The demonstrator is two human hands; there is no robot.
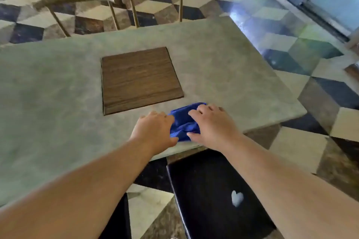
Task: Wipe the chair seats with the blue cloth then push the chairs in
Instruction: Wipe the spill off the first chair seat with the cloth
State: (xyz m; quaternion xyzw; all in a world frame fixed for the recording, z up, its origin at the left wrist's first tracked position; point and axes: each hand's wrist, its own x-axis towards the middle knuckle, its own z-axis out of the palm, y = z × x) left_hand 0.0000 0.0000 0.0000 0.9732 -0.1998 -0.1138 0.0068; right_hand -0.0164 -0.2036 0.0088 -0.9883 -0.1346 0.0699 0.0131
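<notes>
Blue cloth [183, 122] sits bunched on the table [58, 83] between the curled fingers of left hand [155, 130] and right hand [212, 127], both gripping it, so I judge wiping unstarted (the dark chair seat [204, 209] behind the fingers carries a white blob [237, 199]) and pushing-in yet to come.

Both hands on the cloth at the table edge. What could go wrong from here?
The blue cloth sits bunched by the near edge of the table, between the left hand and right hand; a loose grab could drop it off the edge.
The white blob on the black chair seat below may smear rather than lift under a wadded cloth.
The seat's far end is hidden under the table and could get missed.
</notes>
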